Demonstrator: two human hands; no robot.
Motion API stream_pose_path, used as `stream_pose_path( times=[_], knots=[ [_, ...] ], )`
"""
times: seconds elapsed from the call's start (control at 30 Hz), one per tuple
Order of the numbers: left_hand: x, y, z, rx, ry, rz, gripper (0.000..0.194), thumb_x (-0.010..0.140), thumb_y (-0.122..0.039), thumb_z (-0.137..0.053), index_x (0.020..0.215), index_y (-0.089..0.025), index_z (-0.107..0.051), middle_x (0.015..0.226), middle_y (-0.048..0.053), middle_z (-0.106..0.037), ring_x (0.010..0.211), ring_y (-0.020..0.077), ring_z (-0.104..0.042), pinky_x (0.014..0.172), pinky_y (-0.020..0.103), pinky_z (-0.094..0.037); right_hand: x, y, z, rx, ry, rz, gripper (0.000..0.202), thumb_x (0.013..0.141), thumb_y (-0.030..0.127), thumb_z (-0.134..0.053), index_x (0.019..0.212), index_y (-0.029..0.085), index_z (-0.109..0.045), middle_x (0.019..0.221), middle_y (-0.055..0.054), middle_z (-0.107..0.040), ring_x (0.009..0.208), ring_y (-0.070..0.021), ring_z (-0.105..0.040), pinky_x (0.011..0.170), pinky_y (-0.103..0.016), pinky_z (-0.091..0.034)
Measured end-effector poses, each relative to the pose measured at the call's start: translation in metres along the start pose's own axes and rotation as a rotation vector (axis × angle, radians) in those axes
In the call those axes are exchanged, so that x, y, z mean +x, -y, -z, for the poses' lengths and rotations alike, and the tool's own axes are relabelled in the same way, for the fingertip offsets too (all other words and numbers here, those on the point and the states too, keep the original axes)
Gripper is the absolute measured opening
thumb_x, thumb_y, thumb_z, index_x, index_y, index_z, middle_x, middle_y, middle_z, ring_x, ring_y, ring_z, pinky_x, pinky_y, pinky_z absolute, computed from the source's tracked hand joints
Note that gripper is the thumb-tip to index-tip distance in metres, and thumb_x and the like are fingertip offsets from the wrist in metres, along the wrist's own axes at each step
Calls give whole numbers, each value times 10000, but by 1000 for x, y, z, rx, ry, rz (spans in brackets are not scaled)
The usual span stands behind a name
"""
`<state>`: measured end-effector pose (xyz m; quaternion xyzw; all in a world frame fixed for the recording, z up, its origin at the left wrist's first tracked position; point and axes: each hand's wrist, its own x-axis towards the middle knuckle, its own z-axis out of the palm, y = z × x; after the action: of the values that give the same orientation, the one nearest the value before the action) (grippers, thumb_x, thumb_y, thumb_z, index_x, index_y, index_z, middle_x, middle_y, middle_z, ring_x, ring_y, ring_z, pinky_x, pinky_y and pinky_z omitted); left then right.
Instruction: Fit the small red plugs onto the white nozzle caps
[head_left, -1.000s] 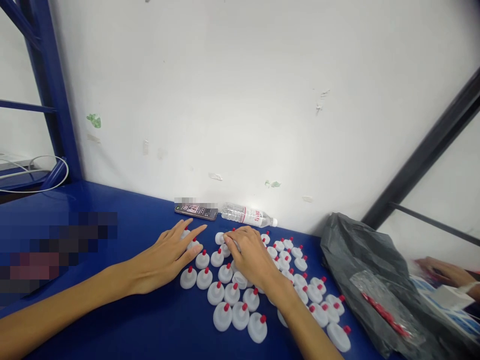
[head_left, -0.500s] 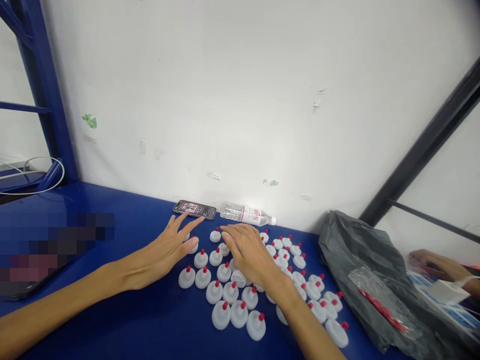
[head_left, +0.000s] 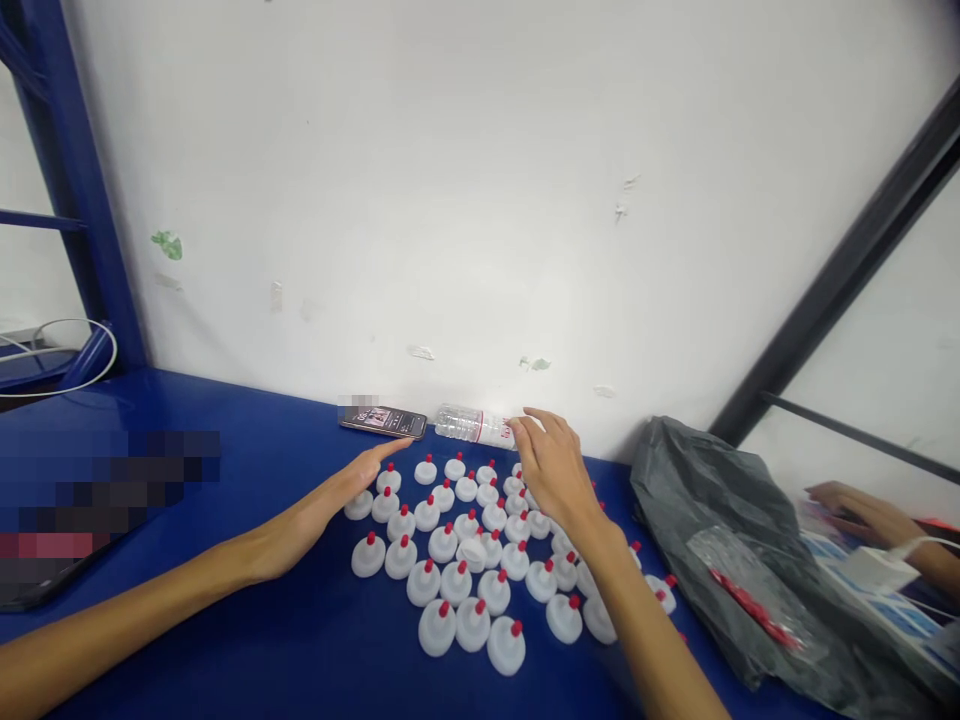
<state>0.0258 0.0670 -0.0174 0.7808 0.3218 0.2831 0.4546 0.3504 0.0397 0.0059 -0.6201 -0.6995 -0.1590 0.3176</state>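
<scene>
Many round white caps with red tips (head_left: 438, 628) stand spread over the blue table (head_left: 300, 640). At their left edge is my left hand (head_left: 356, 475), seen edge-on, its index finger stretched toward the phone (head_left: 382, 421); nothing shows in it. My right hand (head_left: 551, 460) hovers over the back right of the caps, fingers apart and slightly bent, hiding the neck end of a clear plastic bottle (head_left: 469, 424) that lies by the wall. Whether its fingertips touch the bottle is unclear. One cap (head_left: 472, 553) near the middle lies tipped, without a visible red tip.
On the right lies a dark grey plastic bag (head_left: 690, 500), with a clear bag of red pieces (head_left: 754, 605) on it. Beyond, another person's hand (head_left: 862, 505) is near a white plug (head_left: 877, 568). A dark blurred object (head_left: 67, 560) lies at left.
My right hand has moved right and back, from over the middle caps to beside the bottle, uncovering more caps. My left hand has turned edge-on and its fingers have drawn together.
</scene>
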Motion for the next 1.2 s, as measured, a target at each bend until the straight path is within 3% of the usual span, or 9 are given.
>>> stream_pose_path(
  times=[0.2, 0.4, 0.5, 0.67, 0.77, 0.87, 1.03, 1.2],
  knots=[
    [8, 12, 4, -63, -126, -26, 605, 1009, -668, -269, 1540, -416, -414, 1677, -48, -361, 1562, 307, -281, 1294, 554, -177, 5, -43, 19, -25, -66, -138, 465, 1067, 391, -312, 1131, 201, -731, 1271, -135, -688, 1263, -323, -563, 1110, -516, -368],
    [22, 25, 8, -143, -301, -44, 592, 1022, -622, -271, 1433, -305, -557, 1582, 39, -503, 1506, 303, -373, 1248, 539, -307, -1, -89, 46, 38, -65, -336, 575, 1063, 495, -242, 1074, 236, -756, 1111, -97, -771, 1114, -313, -675, 989, -448, -454],
    [21, 21, 6, -47, -316, -47, 576, 1014, -622, -304, 1378, -290, -602, 1531, 60, -549, 1473, 323, -413, 1242, 555, -309, -8, -114, 49, 71, -58, -426, 582, 1044, 508, -274, 981, 235, -783, 1066, -98, -789, 1070, -309, -704, 953, -420, -470],
    [2, 8, -6, 456, -226, -253, 473, 997, -555, -454, 1445, -423, -524, 1653, -26, -383, 1535, 331, -319, 1259, 609, -248, -24, -151, 37, 127, -82, -560, 574, 1021, 505, -307, 876, 223, -785, 934, -108, -809, 980, -295, -740, 918, -386, -488],
    [-13, -2, -20, 721, -65, -431, 613, 1000, -471, -490, 1582, -445, -299, 1704, -30, -297, 1572, 333, -251, 1228, 614, -314, -34, -165, 27, 153, -104, -609, 572, 1023, 512, -308, 859, 225, -775, 886, -93, -811, 963, -279, -745, 908, -363, -492],
    [-24, -14, -36, 920, 58, -568, 773, 978, -446, -539, 1638, -390, -141, 1700, 3, -288, 1560, 359, -257, 1178, 616, -377, -41, -172, 19, 168, -134, -653, 546, 1040, 526, -337, 891, 212, -759, 852, -70, -802, 926, -246, -743, 913, -376, -494],
    [-29, -24, -58, 1015, 85, -605, 842, 961, -559, -549, 1645, -372, -96, 1672, 7, -299, 1502, 364, -361, 1086, 532, -514, -45, -173, 15, 170, -202, -682, 601, 1009, 558, -301, 839, 215, -765, 826, -97, -801, 881, -276, -745, 851, -351, -488],
    [-27, -24, -65, 1031, 123, -661, 762, 998, -482, -522, 1637, -384, -120, 1653, -37, -338, 1496, 300, -397, 1103, 435, -527, -42, -169, 13, 159, -238, -676, 575, 999, 530, -309, 805, 229, -759, 787, -85, -798, 866, -278, -741, 856, -346, -471]
  ],
)
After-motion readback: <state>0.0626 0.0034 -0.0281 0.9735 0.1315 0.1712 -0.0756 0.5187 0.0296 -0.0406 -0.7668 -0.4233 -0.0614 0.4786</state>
